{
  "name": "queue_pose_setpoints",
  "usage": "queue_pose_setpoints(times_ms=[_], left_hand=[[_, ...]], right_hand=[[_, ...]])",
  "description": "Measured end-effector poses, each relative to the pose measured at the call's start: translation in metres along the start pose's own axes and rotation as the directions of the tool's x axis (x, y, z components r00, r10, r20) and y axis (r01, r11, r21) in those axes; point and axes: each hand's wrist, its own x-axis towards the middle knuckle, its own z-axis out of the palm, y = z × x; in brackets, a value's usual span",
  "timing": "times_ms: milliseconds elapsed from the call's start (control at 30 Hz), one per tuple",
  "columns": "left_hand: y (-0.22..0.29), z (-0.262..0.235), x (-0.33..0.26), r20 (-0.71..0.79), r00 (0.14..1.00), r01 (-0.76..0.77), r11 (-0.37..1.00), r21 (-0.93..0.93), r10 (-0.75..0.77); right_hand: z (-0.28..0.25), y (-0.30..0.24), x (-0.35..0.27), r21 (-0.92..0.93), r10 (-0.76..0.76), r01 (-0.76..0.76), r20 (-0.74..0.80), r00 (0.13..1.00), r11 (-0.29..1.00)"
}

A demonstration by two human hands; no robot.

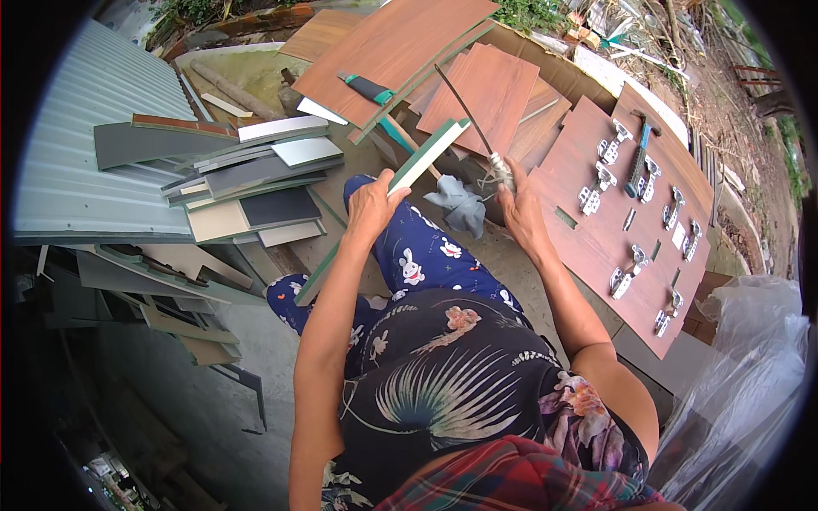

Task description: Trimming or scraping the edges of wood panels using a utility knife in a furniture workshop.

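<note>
My left hand (375,204) is closed around a long narrow board strip (436,153) with a white face and green edges. The strip slants up and to the right in front of my knees, and its lower end passes under my left forearm. In my closed right hand (516,200) is a long, thin, dark file-like tool (467,109), its grip wrapped in pale cord. The tool points up and left, with its shaft just right of the strip's upper end; I cannot tell if they touch. A grey cloth (460,206) hangs between my hands.
At right, a brown wood-grain panel (588,145) bears several metal cabinet hinges (629,271) and a hammer (639,157). A black-and-teal handled tool (368,88) lies on another panel ahead. Stacked board offcuts (281,183) stand at left; plastic sheeting (741,375) lies at lower right.
</note>
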Motion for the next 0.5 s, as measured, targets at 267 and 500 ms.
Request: queue_pose_setpoints(times_ms=[267,500], left_hand=[[-0.008,-0.011,-0.005,0.011,0.996,-0.093,0.993,-0.078,0.094],[-0.02,-0.016,-0.004,0.125,0.992,0.007,0.971,-0.24,0.024]], right_hand=[[0.001,0.003,-0.013,0.003,0.043,-0.044,0.133,0.99,0.999],[0.014,0.013,-0.019,-0.067,0.096,-0.083,0.211,0.973,0.994]])
